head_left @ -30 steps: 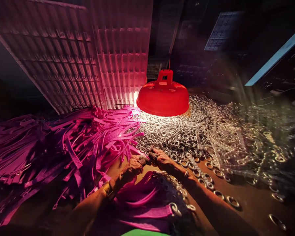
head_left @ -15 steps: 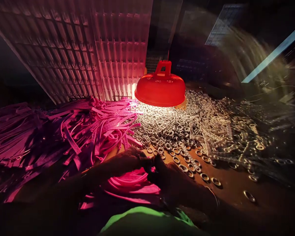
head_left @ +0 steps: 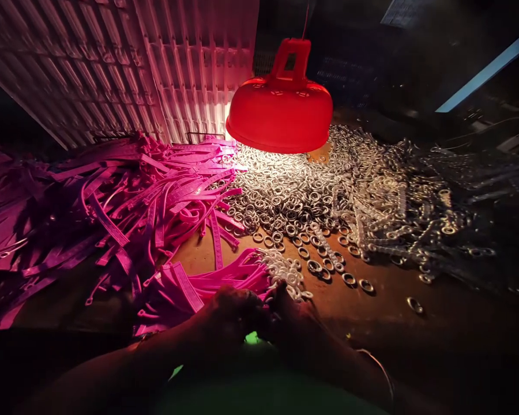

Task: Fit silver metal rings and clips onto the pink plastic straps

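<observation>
Both hands are in shadow: the left hand (head_left: 231, 308) and right hand (head_left: 288, 314) meet, grip unclear, just below the pink straps (head_left: 207, 282) bundle with metal rings (head_left: 285, 271).

Both the left hand (head_left: 231, 311) and right hand (head_left: 289, 317) lie in deep shadow, grip unreadable.

Pink straps (head_left: 225, 276) – small bundle lying flat on the bench just ahead of my hands, fanned out leftward, ends gathered toward my fingertips. Flat, ribbed, glossy plastic. Each gathered end carries a metal ring (head_left: 288, 275) – rings clustered in a tight silver clump at the bundle's right end, touching one another. Too dark at my hands to tell which strap I'm actually pinching.
</observation>
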Demonstrator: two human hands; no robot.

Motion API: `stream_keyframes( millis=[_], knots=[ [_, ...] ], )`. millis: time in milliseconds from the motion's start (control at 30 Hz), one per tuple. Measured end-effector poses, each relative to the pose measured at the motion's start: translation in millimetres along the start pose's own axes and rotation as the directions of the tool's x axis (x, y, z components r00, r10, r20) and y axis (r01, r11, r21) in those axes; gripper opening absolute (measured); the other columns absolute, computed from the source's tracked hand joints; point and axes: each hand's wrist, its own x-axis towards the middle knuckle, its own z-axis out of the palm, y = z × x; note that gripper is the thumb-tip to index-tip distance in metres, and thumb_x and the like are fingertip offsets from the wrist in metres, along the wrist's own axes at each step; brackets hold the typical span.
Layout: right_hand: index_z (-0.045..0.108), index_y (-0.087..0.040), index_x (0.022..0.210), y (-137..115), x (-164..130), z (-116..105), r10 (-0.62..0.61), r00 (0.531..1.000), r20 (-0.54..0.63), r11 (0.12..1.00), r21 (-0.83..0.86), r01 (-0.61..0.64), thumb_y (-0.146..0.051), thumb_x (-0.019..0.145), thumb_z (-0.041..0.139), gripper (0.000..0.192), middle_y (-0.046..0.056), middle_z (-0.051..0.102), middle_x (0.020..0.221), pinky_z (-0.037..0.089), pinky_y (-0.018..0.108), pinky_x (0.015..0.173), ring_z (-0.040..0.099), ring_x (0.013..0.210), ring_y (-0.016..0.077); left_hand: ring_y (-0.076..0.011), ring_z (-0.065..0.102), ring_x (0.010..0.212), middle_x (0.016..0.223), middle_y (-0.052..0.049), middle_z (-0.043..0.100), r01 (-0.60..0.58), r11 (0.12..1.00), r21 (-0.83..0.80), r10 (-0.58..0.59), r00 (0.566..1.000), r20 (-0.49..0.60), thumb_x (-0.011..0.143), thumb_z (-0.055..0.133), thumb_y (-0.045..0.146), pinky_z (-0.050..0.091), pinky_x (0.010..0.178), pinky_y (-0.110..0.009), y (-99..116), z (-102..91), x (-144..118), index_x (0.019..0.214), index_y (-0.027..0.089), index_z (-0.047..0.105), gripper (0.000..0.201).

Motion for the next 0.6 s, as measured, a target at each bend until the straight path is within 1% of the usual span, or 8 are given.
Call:
stream_keyframes(
  millis=[33, 133, 233, 333, 400, 433, 533, 600],
  knots=[
    [0.054, -0.021, 0.096, -1.1, 1.4, -0.6, -0.007, 0.999, 0.054, 0.999, -0.033, 0.009, -0.034, 0.087, 0.05, 0.016, 0.0, 0.058, 0.063, 0.031, 0.022, 0.047, 0.043, 0.05, 0.0109, -0.015, 0.059, 0.062, 0.066, -0.008, 0.063, 0.013, 1.0, -0.013, -0.013, 1.0, -0.002, 0.082, 0.056, 0.043, 0.044, 0.056, -0.024, 0.5, -0.1, 0.9, 0.07, 0.008, 0.062, 0.038],
    [0.047, -0.019, 0.105, 1.0, 5.0, -1.8, -0.032, 0.977, 0.209, 0.981, -0.178, 0.071, -0.023, 0.088, 0.044, 0.018, -0.001, 0.055, 0.063, 0.024, 0.021, 0.044, 0.037, 0.047, 0.0078, -0.0097, 0.049, 0.053, 0.056, -0.002, 0.053, 0.066, 0.987, -0.15, -0.063, 0.998, 0.023, 0.078, 0.058, 0.05, 0.038, 0.05, -0.021, -0.5, -0.8, 5.0, 0.06, 0.011, 0.056, 0.043],
    [0.046, -0.018, 0.105, 4.2, 8.4, -3.0, -0.076, 0.968, 0.239, 0.951, -0.273, 0.142, -0.016, 0.083, 0.046, 0.022, 0.001, 0.057, 0.069, 0.024, 0.021, 0.046, 0.04, 0.051, 0.0087, -0.0077, 0.044, 0.054, 0.058, 0.0, 0.049, 0.133, 0.948, -0.289, -0.114, 0.99, 0.084, 0.077, 0.059, 0.051, 0.035, 0.051, -0.02, -2.1, -1.0, 8.4, 0.061, 0.011, 0.055, 0.043],
    [0.048, -0.017, 0.097, -6.3, 14.7, -6.4, -0.054, 0.967, 0.248, 0.922, -0.36, 0.144, -0.016, 0.083, 0.046, 0.014, 0.003, 0.059, 0.072, 0.025, 0.022, 0.048, 0.041, 0.053, 0.0093, -0.0086, 0.043, 0.055, 0.059, 0.0, 0.048, 0.188, 0.922, -0.338, -0.169, 0.982, 0.084, 0.076, 0.059, 0.053, 0.035, 0.052, -0.021, -1.5, -1.3, 9.6, 0.063, 0.011, 0.054, 0.044],
    [0.049, -0.016, 0.095, -20.0, 19.6, -9.4, -0.007, 0.964, 0.267, 0.905, -0.409, 0.12, -0.018, 0.084, 0.047, 0.011, 0.003, 0.059, 0.071, 0.024, 0.022, 0.047, 0.041, 0.052, 0.0092, -0.0097, 0.043, 0.056, 0.059, 0.0, 0.046, 0.18, 0.941, -0.286, -0.177, 0.983, 0.037, 0.076, 0.058, 0.055, 0.036, 0.052, -0.022, -1.7, -3.2, 9.7, 0.063, 0.012, 0.053, 0.045],
    [0.049, -0.015, 0.095, -26.5, 21.5, -10.9, 0.001, 0.964, 0.266, 0.9, -0.421, 0.115, -0.02, 0.084, 0.049, 0.012, 0.004, 0.059, 0.072, 0.025, 0.022, 0.048, 0.042, 0.052, 0.0093, -0.01, 0.043, 0.056, 0.058, 0.001, 0.046, 0.154, 0.961, -0.231, -0.156, 0.988, 0.009, 0.077, 0.056, 0.055, 0.036, 0.052, -0.022, -3.0, -4.8, 10.1, 0.062, 0.012, 0.053, 0.045],
    [0.051, -0.014, 0.098, -35.3, 22.5, -15.5, -0.025, 0.967, 0.254, 0.91, -0.395, 0.127, -0.023, 0.083, 0.054, 0.018, 0.004, 0.06, 0.074, 0.029, 0.022, 0.049, 0.045, 0.056, 0.0099, -0.0101, 0.045, 0.054, 0.057, 0.001, 0.046, -0.002, 1.0, -0.013, 0.001, 0.999, -0.043, 0.082, 0.051, 0.05, 0.037, 0.051, -0.022, -12.4, -10.6, 14.9, 0.059, 0.013, 0.054, 0.043],
    [0.051, -0.015, 0.099, -29.5, 19.6, -20.0, -0.026, 0.98, 0.198, 0.946, -0.312, 0.088, -0.029, 0.082, 0.057, 0.022, 0.002, 0.058, 0.071, 0.031, 0.021, 0.049, 0.046, 0.056, 0.01, -0.0106, 0.047, 0.055, 0.058, -0.001, 0.05, -0.107, 0.988, 0.115, 0.117, 0.99, -0.085, 0.082, 0.053, 0.046, 0.038, 0.052, -0.022, -21.9, -11.0, 21.3, 0.058, 0.014, 0.057, 0.04]
  ],
)
